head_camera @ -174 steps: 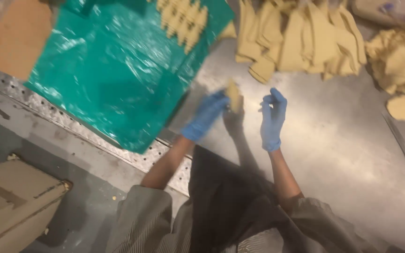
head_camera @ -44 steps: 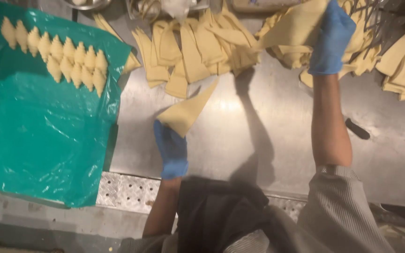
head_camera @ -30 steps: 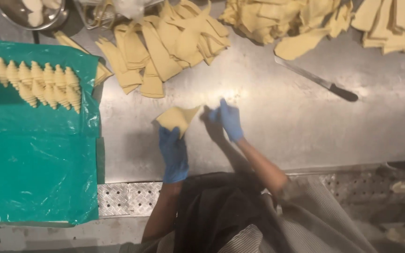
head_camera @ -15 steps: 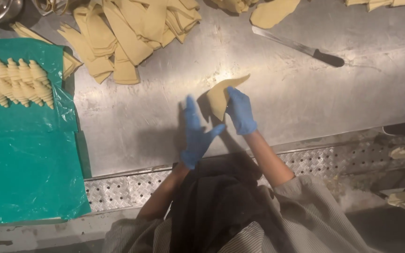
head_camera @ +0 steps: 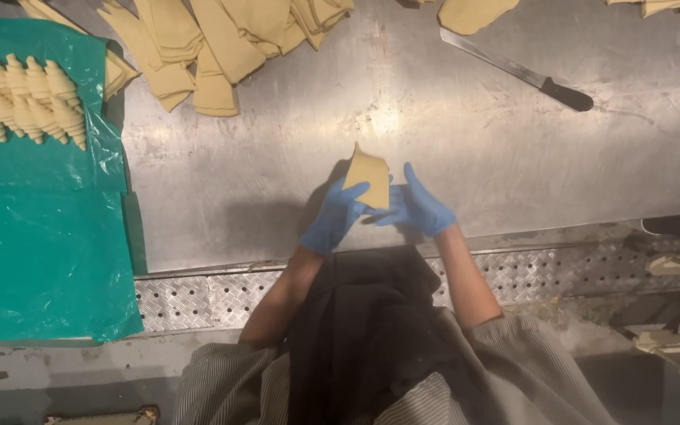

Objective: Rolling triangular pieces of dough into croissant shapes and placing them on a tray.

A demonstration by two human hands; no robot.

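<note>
Both of my hands wear blue gloves and hold one pale yellow dough piece point(head_camera: 368, 175) over the steel table point(head_camera: 277, 181). My left hand point(head_camera: 334, 217) grips its left lower edge with the fingers curled over it. On the piece's right side, the fingers of my right hand point(head_camera: 415, 208) press against the lower edge. The dough's narrow tip points away from me and its near end looks partly rolled.
A heap of cut dough triangles point(head_camera: 214, 39) lies at the far left of the table. Rolled croissants point(head_camera: 17, 94) sit in rows on a green plastic sheet point(head_camera: 41, 236) at the left. A long knife point(head_camera: 525, 72) lies far right, with more dough point(head_camera: 474, 12) beyond it.
My hands have drawn the dough piece closer together and rolled its near end; the visible piece is shorter. The view has shifted, so the dough heap and knife sit further up.
</note>
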